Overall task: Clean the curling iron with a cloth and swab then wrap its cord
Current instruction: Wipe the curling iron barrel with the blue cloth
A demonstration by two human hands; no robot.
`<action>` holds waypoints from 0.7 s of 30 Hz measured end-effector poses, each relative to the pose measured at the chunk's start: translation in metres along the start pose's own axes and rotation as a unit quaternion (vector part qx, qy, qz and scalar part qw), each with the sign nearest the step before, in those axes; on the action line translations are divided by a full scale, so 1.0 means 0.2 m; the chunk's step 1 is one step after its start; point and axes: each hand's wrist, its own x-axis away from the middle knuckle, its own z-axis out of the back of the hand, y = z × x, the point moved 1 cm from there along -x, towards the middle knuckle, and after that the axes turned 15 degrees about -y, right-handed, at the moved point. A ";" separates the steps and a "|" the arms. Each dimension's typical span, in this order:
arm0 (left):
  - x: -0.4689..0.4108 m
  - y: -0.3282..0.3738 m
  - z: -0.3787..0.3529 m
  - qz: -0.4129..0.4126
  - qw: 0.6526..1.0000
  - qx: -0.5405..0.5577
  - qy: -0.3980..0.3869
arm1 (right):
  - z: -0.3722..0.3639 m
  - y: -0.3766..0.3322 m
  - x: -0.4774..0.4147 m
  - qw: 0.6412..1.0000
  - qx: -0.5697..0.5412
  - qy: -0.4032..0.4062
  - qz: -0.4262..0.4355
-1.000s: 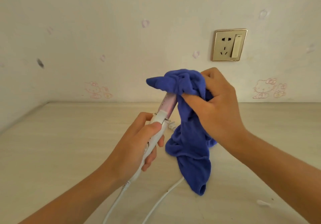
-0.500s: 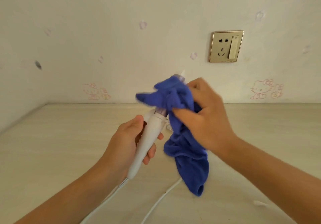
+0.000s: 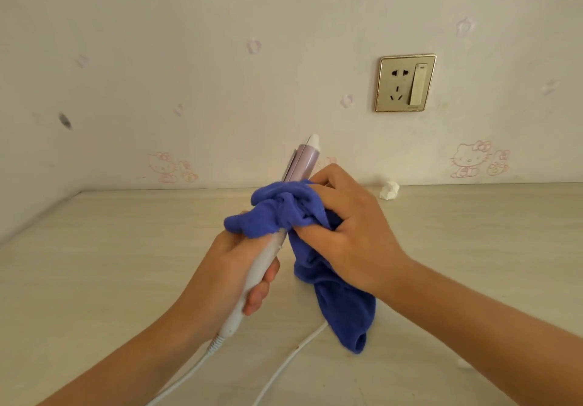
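- While my left hand (image 3: pixel 230 267) keeps its fingers clamped round the white handle, the curling iron (image 3: pixel 277 232) tilts up off the surface (image 3: pixel 94 263), tip toward the wall.
- Bunched round the lower barrel, the blue cloth (image 3: pixel 284 210) is pinched by my right hand (image 3: pixel 350 235), fingers closed on it; the upper barrel shows bare.
- Wiping looks underway. I see no swab, and the cord (image 3: pixel 284 364) trails loose, unwrapped.
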 end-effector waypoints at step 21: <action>-0.01 -0.01 0.04 0.163 0.780 0.427 -0.428 | 0.15 0.00 -0.05 0.993 -0.055 0.100 0.006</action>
